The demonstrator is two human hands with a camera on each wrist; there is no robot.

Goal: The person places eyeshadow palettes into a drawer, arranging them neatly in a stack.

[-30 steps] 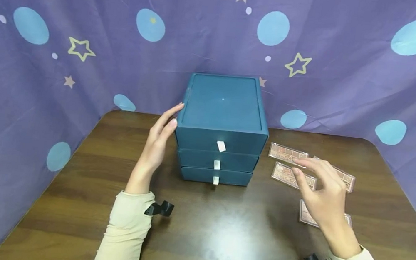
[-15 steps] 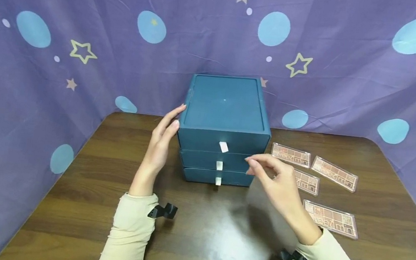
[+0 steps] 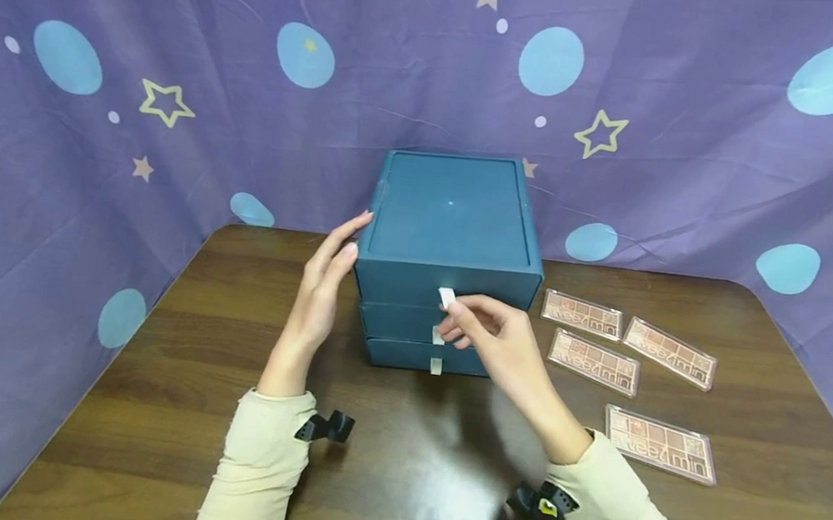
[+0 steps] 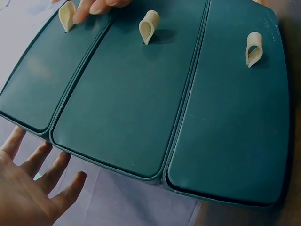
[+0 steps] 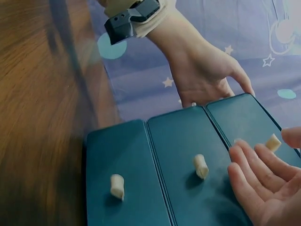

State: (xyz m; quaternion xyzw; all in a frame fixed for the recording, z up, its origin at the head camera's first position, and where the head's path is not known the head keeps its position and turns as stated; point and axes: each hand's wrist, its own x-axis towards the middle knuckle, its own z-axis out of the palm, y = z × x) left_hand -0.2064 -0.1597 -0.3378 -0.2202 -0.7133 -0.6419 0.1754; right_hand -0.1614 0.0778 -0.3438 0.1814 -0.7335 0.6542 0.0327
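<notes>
A dark teal chest with three drawers (image 3: 458, 214) stands at the back of the table, each drawer front bearing a pale loop pull tab. My left hand (image 3: 316, 301) rests along the chest's left side, fingers extended; the left wrist view shows its spread fingers (image 4: 54, 174) at that edge. At the front, my right hand (image 3: 506, 348) has its thumb and fingers around the top drawer's pull tab (image 3: 446, 296). In the left wrist view this tab (image 4: 67, 16) keeps its loop shape beside the fingertips, apparently not pinched. All drawers sit closed.
Several flat makeup palettes lie right of the chest, among them a back one (image 3: 582, 314), a far-right one (image 3: 669, 352) and the nearest one (image 3: 661, 444). A purple patterned curtain (image 3: 370, 113) hangs behind the wooden table (image 3: 169, 404).
My right hand has moved left from above the palettes to the top drawer's pull tab, uncovering the palettes. The left hand has stayed at the chest's side.
</notes>
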